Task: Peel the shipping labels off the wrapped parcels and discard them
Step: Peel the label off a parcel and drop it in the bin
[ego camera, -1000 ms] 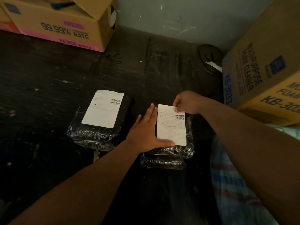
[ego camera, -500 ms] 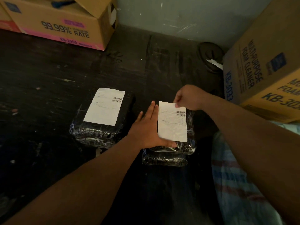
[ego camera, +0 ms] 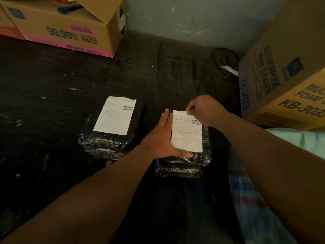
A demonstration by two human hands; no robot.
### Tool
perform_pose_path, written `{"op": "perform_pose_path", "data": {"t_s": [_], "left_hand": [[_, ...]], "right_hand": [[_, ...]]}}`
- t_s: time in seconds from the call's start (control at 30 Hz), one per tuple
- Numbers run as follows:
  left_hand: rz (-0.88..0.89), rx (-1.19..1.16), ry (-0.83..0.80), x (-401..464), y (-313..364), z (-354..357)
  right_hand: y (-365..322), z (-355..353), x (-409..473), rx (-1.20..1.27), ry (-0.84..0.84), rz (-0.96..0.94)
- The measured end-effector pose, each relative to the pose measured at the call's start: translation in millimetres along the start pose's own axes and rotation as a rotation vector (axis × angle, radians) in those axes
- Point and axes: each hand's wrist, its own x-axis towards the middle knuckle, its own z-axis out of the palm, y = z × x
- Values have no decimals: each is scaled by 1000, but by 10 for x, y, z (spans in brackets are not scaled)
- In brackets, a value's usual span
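On the dark tabletop [ego camera: 52,103] lie 2 parcels wrapped in glossy black film, near each other but apart; the right parcel [ego camera: 202,159] rests on top of another wrapped bundle [ego camera: 177,170] that shows beneath its near edge; the left hand [ego camera: 162,138] lies flat and spread on the right parcel's left side, fingers [ego camera: 167,117] stretched out straight and gripping nothing, its thumb along the near edge of the shipping label [ego camera: 187,132]; the right hand [ego camera: 205,110] has its thumb and forefinger pinched shut on that label's far right corner; whether the corner has lifted off the film I cannot tell; the left parcel [ego camera: 109,143] carries a second label [ego camera: 115,115] lying flat, with no hand on it; a cardboard box [ego camera: 66,30] stands at the far left and a foam cleaner box [ego camera: 281,76] at the right, against a pale wall [ego camera: 193,16].
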Motion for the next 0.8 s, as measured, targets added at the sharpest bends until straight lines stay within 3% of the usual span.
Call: {"op": "perform_pose_path", "data": {"t_s": [0.63, 0.8], "left_hand": [[59, -54, -16, 0, -139, 80], [25, -38, -23, -7, -101, 55]], "right_hand": [[-91, 113, -39, -141, 84, 21], [-98, -300, -135, 144, 191, 36]]}}
